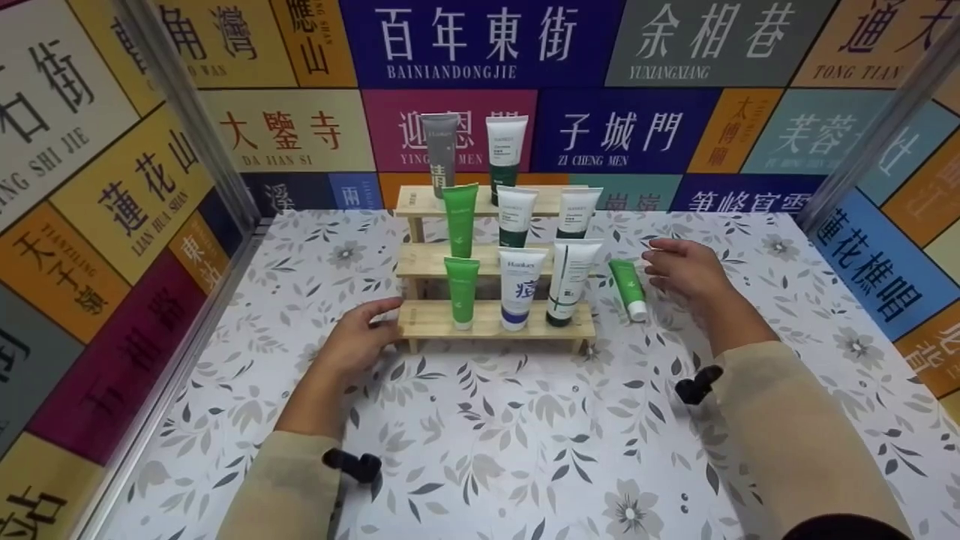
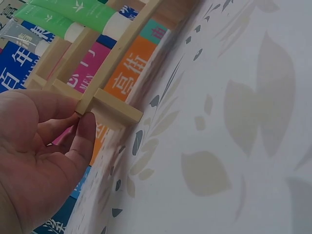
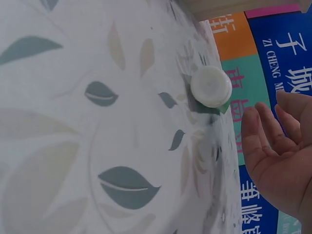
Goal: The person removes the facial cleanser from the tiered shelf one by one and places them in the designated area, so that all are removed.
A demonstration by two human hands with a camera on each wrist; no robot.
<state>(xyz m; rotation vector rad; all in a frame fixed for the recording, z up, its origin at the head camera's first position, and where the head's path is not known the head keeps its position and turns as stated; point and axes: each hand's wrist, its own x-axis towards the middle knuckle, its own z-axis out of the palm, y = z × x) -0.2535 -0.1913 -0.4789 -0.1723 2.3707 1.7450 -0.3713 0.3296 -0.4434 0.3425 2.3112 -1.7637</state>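
A three-tier wooden display rack (image 1: pixel 495 319) stands on the table with several squeeze tubes upright on its steps. My left hand (image 1: pixel 358 336) is at the left end of the lowest step; in the left wrist view its thumb and fingers pinch the rack's wooden corner (image 2: pixel 87 103). To the right of the rack, a small green tube (image 1: pixel 627 285) lies on its side, white cap toward me. My right hand (image 1: pixel 691 276) hovers just right of it, fingers loosely bent and apart from it. The right wrist view shows the tube's white cap (image 3: pixel 211 87) end-on.
On the lowest step are a green tube (image 1: pixel 463 294), a white and blue tube (image 1: pixel 520 289) and a white tube with green lines (image 1: pixel 573 283). A grey tube (image 1: pixel 440 154) stands on the top step. Printed panels (image 1: pixel 480 45) wall the table's back and sides.
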